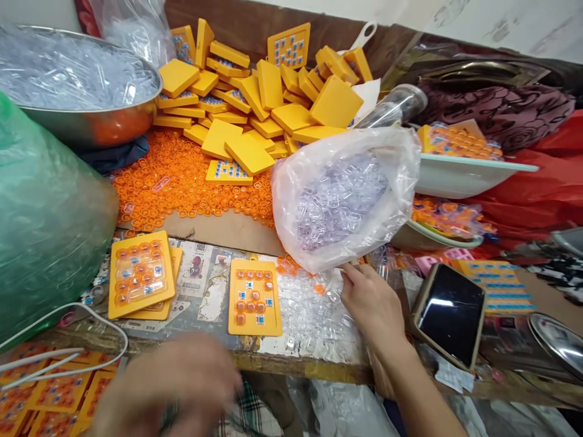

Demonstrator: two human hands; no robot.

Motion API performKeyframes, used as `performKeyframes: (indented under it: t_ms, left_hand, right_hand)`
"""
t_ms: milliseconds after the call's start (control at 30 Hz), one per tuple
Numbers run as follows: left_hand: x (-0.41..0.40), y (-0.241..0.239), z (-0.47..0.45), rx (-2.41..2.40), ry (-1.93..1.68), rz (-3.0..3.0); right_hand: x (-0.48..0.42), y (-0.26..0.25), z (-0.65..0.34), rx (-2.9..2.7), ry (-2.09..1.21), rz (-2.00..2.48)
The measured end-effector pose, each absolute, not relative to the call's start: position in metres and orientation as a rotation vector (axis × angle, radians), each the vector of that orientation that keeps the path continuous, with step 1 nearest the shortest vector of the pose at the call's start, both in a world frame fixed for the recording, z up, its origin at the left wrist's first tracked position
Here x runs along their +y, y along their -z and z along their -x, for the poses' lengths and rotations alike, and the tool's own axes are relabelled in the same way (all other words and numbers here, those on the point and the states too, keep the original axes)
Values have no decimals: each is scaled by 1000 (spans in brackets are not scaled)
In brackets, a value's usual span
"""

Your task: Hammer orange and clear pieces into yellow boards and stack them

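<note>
My right hand (374,306) is closed at the lower edge of a translucent plastic bag (291,200), its fingertips partly hidden there. Small clear plastic pieces (339,203) fill the bag's open mouth. Low at the front, my left hand (175,385) is smeared by motion and its fingers cannot be made out. Between the hands, a yellow board (233,303) with orange caps and blue printed squares lies flat on the bench. More clear pieces (314,328) are spread right of it. A stack of yellow boards (117,303), the top one fitted with orange and clear parts, sits to the left.
Behind lie a heap of orange caps (182,182) and a pile of yellow boards (271,85). A metal basin (155,91) of clear parts and a green bag (50,218) stand left. A phone (450,312) and a pale tub (460,176) are at the right.
</note>
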State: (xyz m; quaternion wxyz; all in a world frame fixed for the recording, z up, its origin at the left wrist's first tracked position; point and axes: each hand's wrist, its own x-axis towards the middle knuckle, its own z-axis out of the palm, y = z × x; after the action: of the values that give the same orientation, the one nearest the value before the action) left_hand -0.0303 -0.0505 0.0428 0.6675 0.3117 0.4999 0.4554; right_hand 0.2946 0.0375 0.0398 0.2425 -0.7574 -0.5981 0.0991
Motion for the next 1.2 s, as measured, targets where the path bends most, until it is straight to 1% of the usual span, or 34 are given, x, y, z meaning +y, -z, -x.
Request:
performKeyframes:
  t_ms: [133, 233, 400, 567, 700, 833, 900, 1000, 1100, 1200]
  left_hand:
    - [-12, -31, 14, 1264, -1066, -834]
    - [4, -24, -3, 1213, -1019, -667]
    - [13, -26, -17, 1140, -987, -394]
    - [15, -26, -32, 866, -904, -324]
    - [5, -19, -39, 768, -972, -245]
    - [-3, -17, -38, 709, -1078, -208]
    - [-5, -18, -37, 705, -1088, -207]
    - [-8, -20, -36, 708, -1087, -238]
    - [-12, -20, -35, 724, -1109, -309]
    - [-17, -20, -34, 762, -1150, -384]
  right_hand:
    - [3, -30, -244, -1384, -599, 1804]
    - [-14, -6, -196, -1143, -699, 1674]
    - [-22, 24, -160, -843, -671, 1599]
    - [-24, 20, -161, -806, -684, 1554]
    - [-26, 9, -154, -897, -622, 1529]
    - [-24, -3, -146, -1121, -590, 1491]
    - [-24, -7, -144, -1295, -500, 1453]
    - [-26, -8, -143, -1510, -270, 1376]
    - [-29, -9, -140, -1496, -201, 1400]
    - [-29, -11, -141, -1303, -329, 1534]
